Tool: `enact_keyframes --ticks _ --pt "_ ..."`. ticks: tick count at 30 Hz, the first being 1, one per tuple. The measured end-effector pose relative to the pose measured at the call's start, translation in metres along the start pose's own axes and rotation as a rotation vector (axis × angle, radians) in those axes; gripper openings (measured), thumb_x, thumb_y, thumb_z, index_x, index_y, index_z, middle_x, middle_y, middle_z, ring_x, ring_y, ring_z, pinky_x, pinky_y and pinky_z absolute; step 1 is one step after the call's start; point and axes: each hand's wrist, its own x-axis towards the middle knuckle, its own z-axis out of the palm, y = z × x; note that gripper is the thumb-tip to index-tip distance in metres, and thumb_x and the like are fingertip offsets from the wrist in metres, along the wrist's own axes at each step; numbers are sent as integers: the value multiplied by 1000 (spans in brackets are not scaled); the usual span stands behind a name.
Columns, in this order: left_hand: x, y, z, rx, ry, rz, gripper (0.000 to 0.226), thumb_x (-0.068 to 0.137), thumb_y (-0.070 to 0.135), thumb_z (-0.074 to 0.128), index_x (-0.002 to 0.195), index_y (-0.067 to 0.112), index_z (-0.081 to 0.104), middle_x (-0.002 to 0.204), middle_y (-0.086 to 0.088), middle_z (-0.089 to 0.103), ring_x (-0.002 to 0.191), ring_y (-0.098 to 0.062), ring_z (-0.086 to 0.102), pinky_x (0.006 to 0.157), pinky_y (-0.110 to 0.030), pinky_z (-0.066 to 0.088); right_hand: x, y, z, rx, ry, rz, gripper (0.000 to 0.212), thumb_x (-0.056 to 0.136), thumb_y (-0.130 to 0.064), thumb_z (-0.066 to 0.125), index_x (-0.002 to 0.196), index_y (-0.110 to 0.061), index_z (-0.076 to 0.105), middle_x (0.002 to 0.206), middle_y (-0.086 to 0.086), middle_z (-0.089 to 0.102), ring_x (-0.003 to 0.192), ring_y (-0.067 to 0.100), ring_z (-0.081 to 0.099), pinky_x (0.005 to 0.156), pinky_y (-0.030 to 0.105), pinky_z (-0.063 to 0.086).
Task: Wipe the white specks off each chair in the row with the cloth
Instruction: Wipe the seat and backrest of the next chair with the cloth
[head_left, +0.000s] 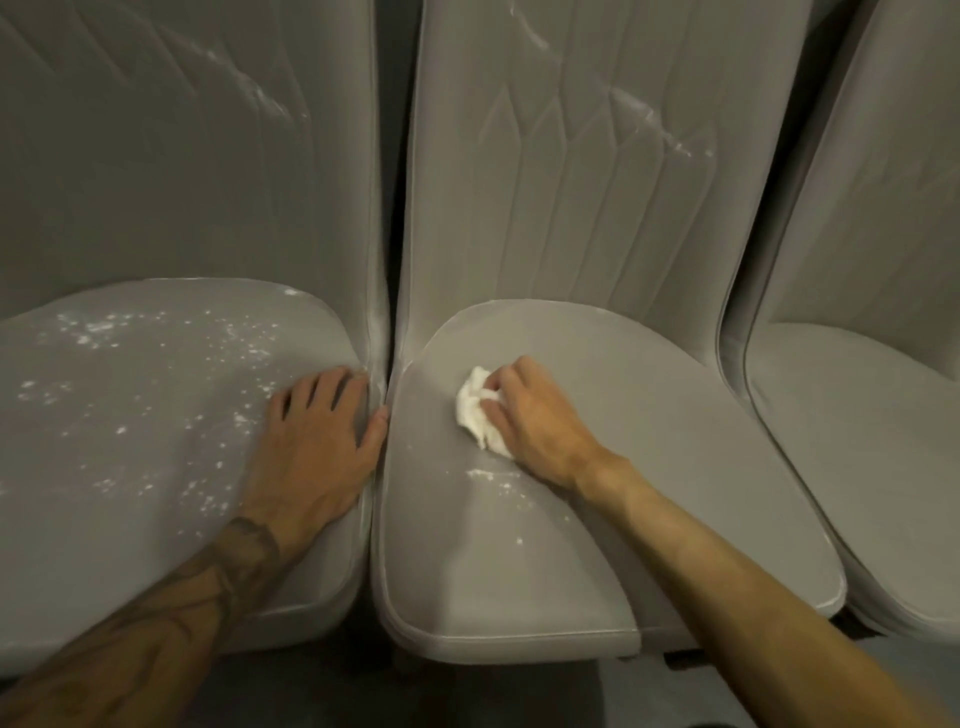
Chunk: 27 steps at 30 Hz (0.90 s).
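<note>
- Cloth (475, 410): white, bunched into a wad, lying on the middle seat (519, 571) toward its left rear.
- Right grip (535, 421) (bare hand): fingers curled over the cloth and pinching it, pressing it down on the seat.
- Middle seat: mostly grey and clean-looking. A small patch of specks (488, 474) lies just in front of the cloth, with a few stray dots nearer the front edge.
- Middle backrest (571, 234): white streaks (660, 124) at upper right, apparently not yet wiped.
- Left grip (317, 431) (bare hand): flat, fingers spread, holding nothing. It rests on the right edge of the left seat (130, 467), thumb at the gap between the two seats; looks like bracing.
- Left seat: heavily speckled across most of its surface. Its backrest (156, 182) is streaked as well. Judged untouched.
- Right chair (857, 415): only partly in frame; no specks seen on the part that shows.
- Progress, judged: middle seat nearly done. Left to do: the last patch there, both streaked backrests and the whole left seat. Roughly mid-task at best.
</note>
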Motion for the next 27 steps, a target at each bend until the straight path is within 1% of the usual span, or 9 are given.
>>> enact_keyframes --ticks 3,5,9,11,13,17,19,23,27 --pt "0 0 0 -15 -4 4 67 101 57 26 141 14 56 144 -12 56 129 -33 52 110 -53 39 -4 43 -10 -49 94 238 37 100 -34 42 105 -1 58 103 20 55 93 38 51 85 49 43" --pt "2 1 1 -19 -4 0 66 100 57 27 140 14 57 143 -12 57 128 -33 52 109 -53 40 -3 36 -4 -63 136 296 31 99 -28 47 102 1 58 103 22 55 93 40 51 83 47 43" --pt "2 0 2 -15 -24 -15 70 100 61 24 145 15 54 148 -10 54 133 -32 49 113 -52 36 2 -24 17 39 101 74 29 97 -26 50 106 0 60 103 21 54 92 40 52 84 47 43" --pt "2 1 1 -24 -34 -23 74 100 63 22 148 16 52 151 -9 52 136 -32 47 115 -52 34 -3 -23 17 41 71 -28 27 99 -26 52 111 -3 60 106 18 53 96 36 51 88 47 42" --pt "2 2 0 -5 -37 -23 74 100 63 21 149 16 52 152 -8 52 136 -31 47 114 -51 35 -6 4 7 42 66 -1 27 99 -27 53 111 -4 59 108 17 52 97 36 50 89 45 42" --pt "2 4 -3 33 -68 -35 75 100 64 19 148 17 53 151 -6 52 133 -30 49 112 -50 39 -9 37 0 -54 160 242 25 96 -23 46 100 -2 58 98 21 54 89 40 52 78 45 41" --pt "2 4 -5 18 -79 -50 78 99 67 17 150 18 51 152 -4 51 135 -28 47 114 -50 37 -6 12 12 -41 158 192 32 89 -27 37 93 -3 59 90 19 56 83 39 53 70 44 40" --pt "2 5 -6 6 -71 -61 81 97 70 17 152 20 48 154 -2 50 138 -26 45 117 -49 35 -16 -9 17 72 127 -44 22 95 -26 50 100 -6 59 98 15 54 85 35 50 75 45 42" --pt "2 6 -5 -4 -57 -50 77 98 69 22 151 20 49 153 -3 50 137 -27 45 117 -50 35 -18 62 -6 -51 177 75 22 91 -24 53 96 -4 60 91 19 56 78 40 54 70 45 46"
